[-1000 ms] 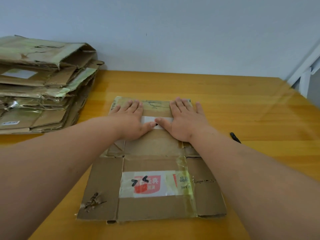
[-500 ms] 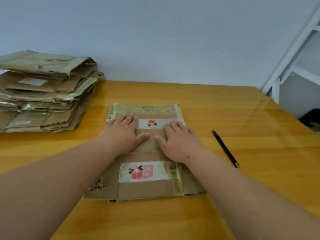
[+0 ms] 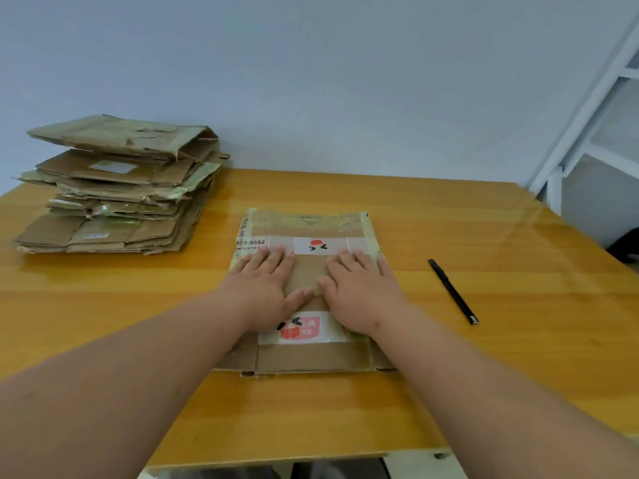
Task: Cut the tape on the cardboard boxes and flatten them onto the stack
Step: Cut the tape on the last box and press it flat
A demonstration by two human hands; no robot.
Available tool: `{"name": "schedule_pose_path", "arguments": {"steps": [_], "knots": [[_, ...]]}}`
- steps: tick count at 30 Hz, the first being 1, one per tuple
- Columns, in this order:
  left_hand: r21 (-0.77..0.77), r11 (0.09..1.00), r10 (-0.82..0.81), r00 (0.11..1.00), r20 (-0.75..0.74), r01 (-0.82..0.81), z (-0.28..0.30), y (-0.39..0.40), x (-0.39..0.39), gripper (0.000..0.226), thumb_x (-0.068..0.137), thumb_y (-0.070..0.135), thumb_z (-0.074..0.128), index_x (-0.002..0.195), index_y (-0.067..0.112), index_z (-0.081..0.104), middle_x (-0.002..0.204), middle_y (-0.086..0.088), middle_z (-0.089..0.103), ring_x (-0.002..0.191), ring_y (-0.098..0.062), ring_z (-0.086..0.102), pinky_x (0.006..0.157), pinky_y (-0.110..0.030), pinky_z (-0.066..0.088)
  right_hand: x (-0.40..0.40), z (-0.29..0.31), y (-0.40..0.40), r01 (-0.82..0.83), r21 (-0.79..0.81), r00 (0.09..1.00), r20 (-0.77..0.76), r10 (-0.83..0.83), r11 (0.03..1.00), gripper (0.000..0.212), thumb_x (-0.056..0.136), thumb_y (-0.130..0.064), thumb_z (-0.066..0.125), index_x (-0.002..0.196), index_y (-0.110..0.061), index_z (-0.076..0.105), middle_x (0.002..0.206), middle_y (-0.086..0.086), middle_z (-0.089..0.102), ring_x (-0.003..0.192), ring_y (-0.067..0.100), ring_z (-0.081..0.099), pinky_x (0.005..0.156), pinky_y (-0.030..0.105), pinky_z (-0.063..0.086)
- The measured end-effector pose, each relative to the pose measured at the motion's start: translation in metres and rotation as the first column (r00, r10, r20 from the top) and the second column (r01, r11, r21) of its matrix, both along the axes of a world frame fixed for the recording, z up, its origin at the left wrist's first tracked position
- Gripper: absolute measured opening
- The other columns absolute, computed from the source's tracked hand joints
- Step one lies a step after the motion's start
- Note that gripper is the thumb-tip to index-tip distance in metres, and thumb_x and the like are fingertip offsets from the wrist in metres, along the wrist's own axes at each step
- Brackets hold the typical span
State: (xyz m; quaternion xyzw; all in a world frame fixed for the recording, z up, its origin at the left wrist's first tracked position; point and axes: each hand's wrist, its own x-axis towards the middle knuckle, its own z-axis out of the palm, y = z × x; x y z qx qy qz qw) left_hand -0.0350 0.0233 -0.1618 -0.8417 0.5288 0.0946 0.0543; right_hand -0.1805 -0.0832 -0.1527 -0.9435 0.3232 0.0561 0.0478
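Box [image 3: 307, 357] lies flattened at the middle of the table [image 3: 484, 357], its long side running away from me, with its near edge close to the table's front. White tape [image 3: 320, 245] with a red and black mark crosses its far part, and a second white label [image 3: 304, 328] with a red mark crosses its near part, partly under my wrists. Greenish tape shows along the far edge and right side.

My left hand [image 3: 266, 285] rests palm down on the box's left half, fingers straight and together, tips touching the far tape. My right hand [image 3: 359, 288] rests palm down on the right half in the same way, fingers straight and slightly spread. The thumbs point at each other over bare cardboard and nearly meet. Neither hand grips anything.

Stack [image 3: 117, 188] of flattened boxes stands at the far left of the table, well apart from the box, its upper sheets bowed and uneven.

Black pen-shaped cutter [image 3: 453, 292] lies on the table to the right of my right hand, apart from it, untouched
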Motion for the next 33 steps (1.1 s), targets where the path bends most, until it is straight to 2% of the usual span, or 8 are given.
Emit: {"name": "schedule_pose_path", "arguments": {"steps": [5,11,19,22,24,26,29,33], "knots": [[-0.005,1.000,-0.008,1.000,0.016,0.008,-0.001,0.003,-0.002,0.083,0.089,0.072,0.006,0.153,0.024,-0.013,0.161,0.001,-0.015,0.148,-0.017,-0.014,0.120,-0.039,-0.005,-0.017,-0.012,0.006,0.011,0.058,1.000,0.002,-0.011,0.998,0.077,0.094,-0.070,0.007,0.156,-0.028,-0.005,0.164,-0.006,-0.015,0.149,0.015,-0.020,0.121,0.047,-0.008],[0.009,0.999,-0.047,0.998,-0.031,0.047,0.003,0.015,0.002,0.072,0.097,0.062,0.012,0.153,0.026,-0.015,0.160,0.005,-0.019,0.146,-0.015,-0.019,0.117,-0.036,-0.010,-0.017,-0.014,0.007,0.017,0.057,0.999,0.036,-0.019,0.998,0.075,0.095,-0.069,0.009,0.157,-0.029,-0.004,0.164,-0.007,-0.014,0.149,0.013,-0.019,0.121,0.045,-0.008],[-0.007,0.996,0.091,0.985,-0.148,-0.093,0.005,0.028,0.002,0.080,0.091,0.071,0.022,0.152,0.033,-0.013,0.160,0.012,-0.019,0.146,-0.019,-0.020,0.119,-0.047,-0.003,-0.021,-0.008,0.005,0.126,0.100,0.988,0.071,-0.133,0.987,0.069,0.095,-0.068,0.009,0.156,-0.036,0.001,0.164,-0.006,-0.015,0.151,0.022,-0.014,0.121,0.051,-0.003],[-0.012,0.973,0.223,0.945,-0.240,-0.232,0.017,0.027,0.007,0.091,0.086,0.073,0.040,0.154,0.032,-0.004,0.161,0.003,-0.015,0.147,-0.031,-0.014,0.120,-0.051,0.005,-0.029,-0.004,-0.001,0.301,0.155,0.943,0.097,-0.317,0.941,0.067,0.098,-0.064,0.015,0.157,-0.033,0.005,0.165,0.002,-0.008,0.151,0.028,-0.002,0.121,0.051,0.008],[-0.008,0.947,0.305,0.910,-0.282,-0.320,0.025,0.028,0.009,0.095,0.083,0.072,0.050,0.154,0.032,0.002,0.162,-0.003,-0.007,0.148,-0.034,0.000,0.119,-0.049,0.012,-0.032,-0.001,0.000,0.349,0.171,0.927,0.079,-0.366,0.921,0.070,0.097,-0.065,0.019,0.156,-0.029,0.011,0.164,0.008,0.012,0.148,0.031,0.014,0.118,0.048,0.019],[-0.012,0.925,0.358,0.879,-0.315,-0.381,0.031,0.029,0.007,0.094,0.080,0.069,0.057,0.153,0.029,0.013,0.160,-0.007,0.013,0.143,-0.033,0.022,0.115,-0.045,0.025,-0.030,0.006,0.003,0.371,0.158,0.919,0.075,-0.386,0.915,0.068,0.096,-0.063,0.025,0.153,-0.026,0.023,0.153,0.010,0.033,0.139,0.032,0.027,0.110,0.047,0.029],[-0.035,0.900,0.401,0.857,-0.323,-0.435,0.041,0.028,0.002,0.085,0.077,0.059,0.069,0.146,0.025,0.032,0.140,-0.008,0.044,0.124,-0.029,0.046,0.100,-0.039,0.042,-0.024,0.014,0.005,0.421,0.200,0.894,0.072,-0.442,0.885,0.059,0.093,-0.059,0.039,0.141,-0.023,0.040,0.140,0.013,0.044,0.128,0.034,0.038,0.100,0.045,0.040],[-0.052,0.815,0.493,0.739,-0.459,-0.577,0.048,0.028,0.001,0.096,0.069,0.040,0.084,0.146,0.022,0.029,0.135,-0.013,0.044,0.117,-0.033,0.049,0.096,-0.044,0.048,-0.021,0.024,0.005,0.455,0.354,0.841,0.132,-0.525,0.817,0.060,0.087,-0.050,0.061,0.135,-0.018,0.043,0.130,0.013,0.046,0.094,0.027,0.057,0.068,0.034,0.052]]}}
